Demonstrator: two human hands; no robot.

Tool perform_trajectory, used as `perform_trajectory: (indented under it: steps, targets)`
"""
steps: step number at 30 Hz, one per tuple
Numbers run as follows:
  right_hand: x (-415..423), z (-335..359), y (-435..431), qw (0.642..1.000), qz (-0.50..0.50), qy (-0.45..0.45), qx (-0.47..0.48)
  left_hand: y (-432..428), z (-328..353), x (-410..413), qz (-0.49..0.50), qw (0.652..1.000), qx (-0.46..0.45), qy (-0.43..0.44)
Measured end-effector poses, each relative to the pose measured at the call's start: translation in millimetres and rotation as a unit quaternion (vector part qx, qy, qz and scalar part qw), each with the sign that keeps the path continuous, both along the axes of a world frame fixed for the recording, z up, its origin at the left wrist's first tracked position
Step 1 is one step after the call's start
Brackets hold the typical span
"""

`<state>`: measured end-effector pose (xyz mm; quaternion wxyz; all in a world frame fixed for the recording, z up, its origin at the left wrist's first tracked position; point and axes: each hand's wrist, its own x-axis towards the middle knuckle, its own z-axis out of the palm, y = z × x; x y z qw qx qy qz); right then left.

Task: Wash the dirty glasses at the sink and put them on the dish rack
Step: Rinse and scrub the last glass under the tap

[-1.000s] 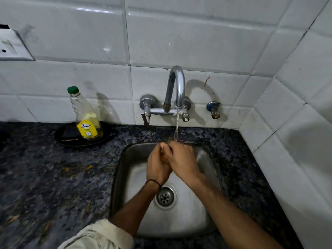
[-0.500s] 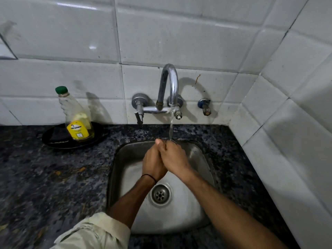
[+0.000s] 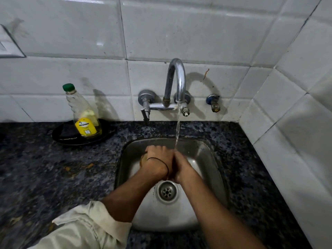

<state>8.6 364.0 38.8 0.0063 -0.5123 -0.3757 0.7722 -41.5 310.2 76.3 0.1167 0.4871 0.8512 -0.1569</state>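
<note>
Looking down into a square stainless steel sink (image 3: 212,159) set in a dark speckled granite countertop (image 3: 45,169). Both hands are low inside the basin, above and just behind the round metal drain (image 3: 167,191).

Left hand (image 3: 156,155): back of the hand up, fingers curled downward over a yellowish object (image 3: 143,158) at the left side of the basin. Only a sliver of that object shows below the hand; cannot tell whether it is a glass. A thin black band (image 3: 167,168) sits on the left wrist, and a pale rolled sleeve (image 3: 80,230) covers the forearm.

Right hand (image 3: 184,170): pressed against the inner side of the left hand and wrist. Its fingers are hidden between the two hands, so the grip cannot be told.

A curved chrome wall tap (image 3: 177,78) is running. The thin stream of water (image 3: 177,126) falls onto the place where the two hands meet.

On the counter to the left, near the white tiled wall (image 3: 179,24), a clear plastic bottle with a green cap and yellow label (image 3: 86,115) stands upright in a shallow black dish (image 3: 60,134), holding a little yellow liquid. A small blue-topped valve (image 3: 213,103) is on the wall right of the tap
</note>
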Motion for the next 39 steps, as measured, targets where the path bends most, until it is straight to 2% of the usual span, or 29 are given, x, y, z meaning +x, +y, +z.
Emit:
perform_trajectory:
  steps: [2,4,6,7,8,9,11,12,13,15,17,18,20,22,23,25,26,27,28,29,30,33,35,36,37,38,39]
  targets:
    - [0,-16,2,0.997,0.067,-0.013,-0.023,0,-4,0,-0.002,0.999,-0.053,0.004]
    - [-5,-25,4,0.998,0.061,-0.033,0.001,-6,-10,-5,0.017,0.999,-0.025,-0.042]
    - [-10,-35,9,0.990,0.061,-0.057,0.111,-16,-21,-15,0.061,0.986,0.040,-0.150]
    - [-10,-35,11,0.977,0.082,-0.071,0.185,-22,-30,-22,0.086,0.968,0.073,-0.225]
    - [-8,-34,14,0.953,0.116,-0.080,0.267,-28,-38,-28,0.110,0.935,0.113,-0.317]
    - [-4,-25,14,0.924,0.161,-0.070,0.340,-34,-46,-33,0.137,0.881,0.160,-0.423]
    - [3,-9,12,0.864,0.263,-0.007,0.430,-45,-56,-33,0.180,0.743,0.235,-0.601]
    - [5,-2,11,0.837,0.301,0.027,0.457,-47,-60,-31,0.188,0.696,0.267,-0.640]
    - [6,5,10,0.809,0.328,0.043,0.486,-48,-63,-29,0.189,0.670,0.297,-0.654]
    - [6,14,9,0.734,0.370,0.018,0.570,-42,-66,-22,0.202,0.662,0.352,-0.631]
    - [4,20,2,0.661,0.370,-0.048,0.651,-30,-73,-17,0.240,0.689,0.422,-0.538]
    - [3,22,-4,0.640,0.348,-0.075,0.681,-24,-75,-14,0.255,0.698,0.458,-0.488]
    - [5,21,-14,0.623,0.300,-0.097,0.716,-13,-78,-8,0.270,0.685,0.515,-0.439]
    - [14,19,-13,0.618,0.305,-0.068,0.722,-10,-75,-8,0.257,0.656,0.538,-0.463]
    - [22,19,-5,0.600,0.333,-0.026,0.727,-12,-71,-10,0.233,0.647,0.541,-0.484]
    - [39,16,22,0.488,0.396,0.054,0.776,-18,-65,-20,0.181,0.670,0.523,-0.495]
    - [45,13,38,0.431,0.421,0.064,0.796,-21,-64,-24,0.161,0.684,0.509,-0.498]
    - [49,11,50,0.392,0.438,0.059,0.807,-22,-63,-24,0.149,0.688,0.499,-0.506]
    - [52,10,55,0.371,0.447,0.045,0.813,-21,-62,-22,0.151,0.688,0.496,-0.507]
    - [53,12,54,0.375,0.440,0.033,0.815,-19,-61,-17,0.160,0.681,0.505,-0.505]
    - [51,15,46,0.408,0.428,0.018,0.806,-16,-62,-12,0.178,0.677,0.523,-0.486]
    - [35,23,3,0.585,0.340,-0.052,0.734,-5,-73,4,0.222,0.690,0.590,-0.356]
    - [16,23,-22,0.700,0.243,-0.115,0.661,0,-84,13,0.236,0.738,0.575,-0.262]
    - [6,22,-31,0.735,0.184,-0.139,0.637,1,-90,15,0.228,0.778,0.542,-0.221]
    - [0,19,-34,0.744,0.147,-0.156,0.632,1,-95,14,0.216,0.802,0.523,-0.189]
    - [-2,16,-35,0.736,0.153,-0.161,0.640,0,-95,12,0.219,0.803,0.523,-0.183]
    - [1,14,-34,0.724,0.179,-0.149,0.650,-3,-94,8,0.228,0.779,0.544,-0.214]
